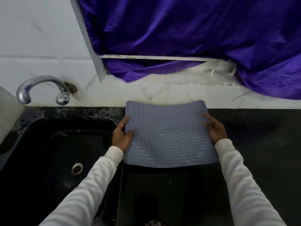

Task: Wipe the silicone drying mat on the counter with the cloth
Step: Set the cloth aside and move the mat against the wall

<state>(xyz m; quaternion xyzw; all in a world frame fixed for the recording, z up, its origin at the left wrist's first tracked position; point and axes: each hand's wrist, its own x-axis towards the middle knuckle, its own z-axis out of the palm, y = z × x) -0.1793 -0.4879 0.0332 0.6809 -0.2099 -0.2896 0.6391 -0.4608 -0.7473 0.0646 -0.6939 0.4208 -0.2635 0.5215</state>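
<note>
mat: grey-lilac silicone drying mat [169, 136], rounded rectangle, wavy ribs, raised rim; bowed, far edge curling up; wet sheen near its 6 o'clock edge
mat location: held over the black counter [254, 144], at 3 o'clock of the sink [53, 154]
left hand [121, 136]: grips mat's 9 o'clock edge, thumb on top, fingers curled under
right hand [215, 129]: pinches 3 o'clock edge, thumb on top
sleeves: white, ribbed knit
sink: glossy black basin, round metal drain
tap [44, 88]: curved chrome, wall-mounted, 10 o'clock
backdrop: white marble-look tiles, shiny purple fabric [187, 33] at 12 o'clock
hard to tell: crumpled cloth-like scrap [154, 223] at 6 o'clock, cut off by frame; fingers under mat hidden
</note>
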